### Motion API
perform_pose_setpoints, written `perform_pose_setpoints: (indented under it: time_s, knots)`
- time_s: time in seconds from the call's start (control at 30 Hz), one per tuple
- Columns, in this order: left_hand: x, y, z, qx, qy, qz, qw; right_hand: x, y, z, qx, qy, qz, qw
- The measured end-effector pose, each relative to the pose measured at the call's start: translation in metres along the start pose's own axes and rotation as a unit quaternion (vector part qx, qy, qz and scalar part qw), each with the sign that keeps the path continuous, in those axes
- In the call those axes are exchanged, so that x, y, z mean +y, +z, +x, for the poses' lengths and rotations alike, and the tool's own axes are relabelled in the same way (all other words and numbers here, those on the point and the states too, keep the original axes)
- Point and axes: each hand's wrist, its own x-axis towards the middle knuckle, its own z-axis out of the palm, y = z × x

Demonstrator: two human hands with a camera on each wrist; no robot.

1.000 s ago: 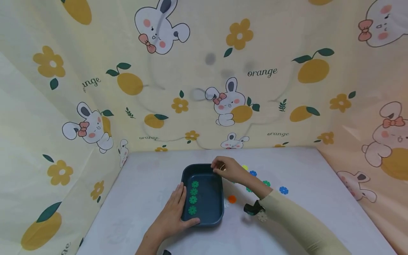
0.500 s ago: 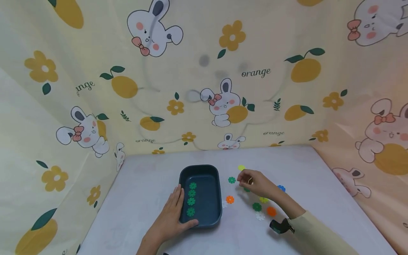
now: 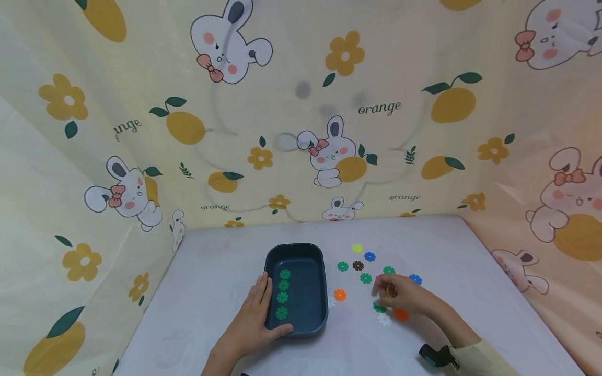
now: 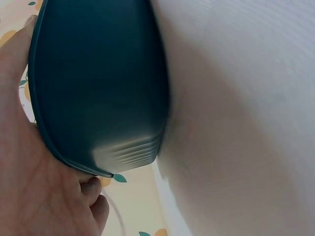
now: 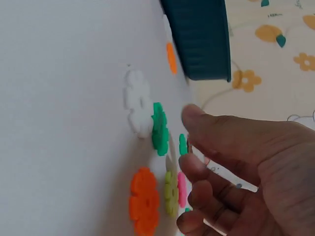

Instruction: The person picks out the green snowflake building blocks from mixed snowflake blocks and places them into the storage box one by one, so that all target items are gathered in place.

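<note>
A dark blue-green tray (image 3: 305, 292) stands on the table with several green flower-shaped plastic discs (image 3: 283, 285) in a column along its left side. My left hand (image 3: 249, 321) rests against its left wall, fingers straight, thumb along the near rim. The right hand (image 3: 406, 295) hovers over loose discs right of the tray, its thumb and fingers bent but apart, with nothing visible between them. Just past its thumb lies a green disc (image 5: 160, 129), close to a white disc (image 5: 139, 104) and an orange disc (image 5: 144, 201). A yellow-green disc (image 5: 171, 193) is partly behind the fingers.
Farther back on the table lie a yellow disc (image 3: 357, 248), blue discs (image 3: 370, 256) and a brown disc (image 3: 358, 266). Another orange disc (image 3: 339, 295) sits near the tray's right wall. A patterned cloth (image 3: 291, 130) rises behind the table.
My right hand has moved from the tray's far right corner rightward and nearer, over the loose discs. The left hand stays against the tray, and the green column looks the same.
</note>
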Motion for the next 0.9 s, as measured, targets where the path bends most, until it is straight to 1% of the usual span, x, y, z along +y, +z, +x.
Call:
perform_pose_setpoints:
  time_s: [0.1, 0.17, 0.3, 0.5, 0.57, 0.7, 0.9]
  knots:
    - [0.000, 0.000, -0.001, 0.003, 0.000, -0.002, 1.0000, 0.004, 0.004, -0.001, -0.010, 0.020, 0.002, 0.9997]
    - [0.000, 0.000, -0.002, 0.002, -0.001, -0.005, 1.0000, 0.006, 0.006, -0.001, -0.014, 0.025, 0.002, 0.9996]
    - [0.000, 0.000, -0.002, -0.002, -0.001, -0.011, 0.9999, 0.006, 0.009, -0.002, -0.011, 0.021, -0.004, 0.9997]
    - [0.000, 0.000, 0.000, -0.002, 0.001, -0.012, 0.9999, -0.001, 0.009, -0.002, -0.003, 0.017, -0.006, 0.9998]
    - [-0.001, 0.000, 0.000, -0.004, 0.001, -0.012, 0.9999, -0.004, 0.009, -0.001, -0.005, 0.011, -0.009, 0.9999]
    - [0.000, -0.001, 0.000, -0.006, -0.002, -0.009, 0.9999, -0.010, 0.009, 0.003, -0.010, -0.014, -0.011, 0.9998]
    - [0.001, -0.002, -0.001, -0.008, -0.004, -0.011, 0.9999, -0.018, 0.007, 0.022, 0.003, -0.064, 0.001, 0.9980]
